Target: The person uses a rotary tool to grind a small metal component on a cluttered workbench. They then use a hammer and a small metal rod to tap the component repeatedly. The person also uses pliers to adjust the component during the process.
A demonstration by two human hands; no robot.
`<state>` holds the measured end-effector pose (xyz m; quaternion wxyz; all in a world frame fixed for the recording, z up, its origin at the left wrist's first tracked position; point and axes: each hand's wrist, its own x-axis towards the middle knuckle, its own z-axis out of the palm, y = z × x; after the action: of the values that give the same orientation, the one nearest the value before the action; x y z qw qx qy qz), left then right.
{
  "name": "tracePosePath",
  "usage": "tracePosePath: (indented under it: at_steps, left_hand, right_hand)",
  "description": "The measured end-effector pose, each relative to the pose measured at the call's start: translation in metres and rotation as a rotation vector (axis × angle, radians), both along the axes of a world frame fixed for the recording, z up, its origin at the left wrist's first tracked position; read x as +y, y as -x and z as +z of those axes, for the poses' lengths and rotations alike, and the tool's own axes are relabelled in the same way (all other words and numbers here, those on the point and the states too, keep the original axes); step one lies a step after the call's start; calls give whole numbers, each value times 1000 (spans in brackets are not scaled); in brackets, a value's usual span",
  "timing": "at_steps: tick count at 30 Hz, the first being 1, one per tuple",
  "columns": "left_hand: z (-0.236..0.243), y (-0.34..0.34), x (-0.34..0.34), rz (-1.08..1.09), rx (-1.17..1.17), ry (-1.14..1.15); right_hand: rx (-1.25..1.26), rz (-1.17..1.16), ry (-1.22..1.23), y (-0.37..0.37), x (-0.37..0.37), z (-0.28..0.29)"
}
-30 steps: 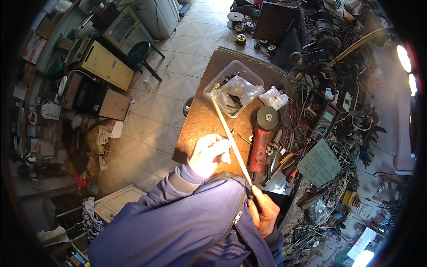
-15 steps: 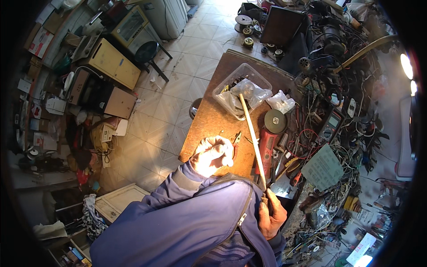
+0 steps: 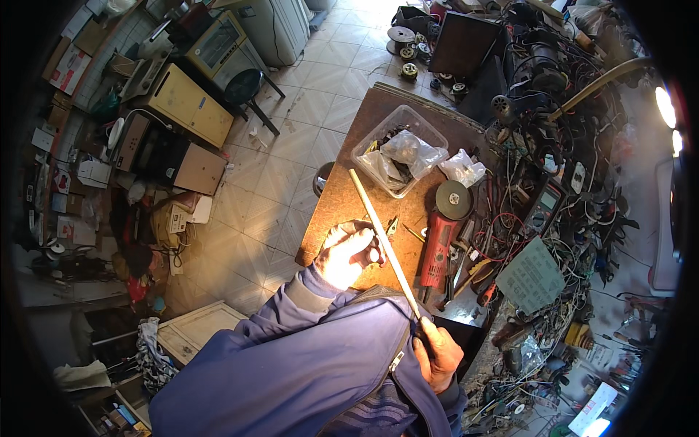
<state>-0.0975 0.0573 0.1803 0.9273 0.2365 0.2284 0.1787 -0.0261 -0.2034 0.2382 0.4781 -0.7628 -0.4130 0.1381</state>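
My right hand [image 3: 437, 353] grips the lower end of a long, thin pale rod [image 3: 380, 239], which slants up and left toward the clear plastic container [image 3: 398, 182] of bags and small parts. My left hand [image 3: 346, 255] is curled in bright light just left of the rod, its fingertips closed around something small and unclear. Small pliers [image 3: 392, 225] lie on the brown wooden board [image 3: 335, 211] beside the rod. To the right lies a red angle grinder [image 3: 438, 247] with a grey disc. A white plastic bag [image 3: 462, 167] sits above it.
Tangled wires, tools and a multimeter [image 3: 542, 207] cover the bench at right, with a grey-green sheet [image 3: 529, 273] and a lamp [image 3: 664, 108]. Spools [image 3: 409, 71] stand on the tiled floor [image 3: 306, 116]. A black stool [image 3: 246, 91], a yellow cabinet [image 3: 171, 102] and cluttered shelves are at left.
The rod's tip swung right over the container, then back left and down to its lower-left edge. My left fingers have turned and curled further. The whole view has shifted slightly.
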Motion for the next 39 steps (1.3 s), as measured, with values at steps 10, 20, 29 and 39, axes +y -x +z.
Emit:
tracePosePath:
  at_steps: [10,20,29,39]
  left_hand:
    - [15,-5,-2,-38,102,-162]
    - [3,-4,-7,-18,180,-442]
    - [-2,-5,-3,11,147,-870]
    - [-3,-7,2,-15,315,-1016]
  right_hand:
    - [-18,7,43,2,-2,-1]
    - [-5,7,74,2,0,2]
    - [6,-6,89,2,1,2]
    - [-7,11,80,-1,4,2]
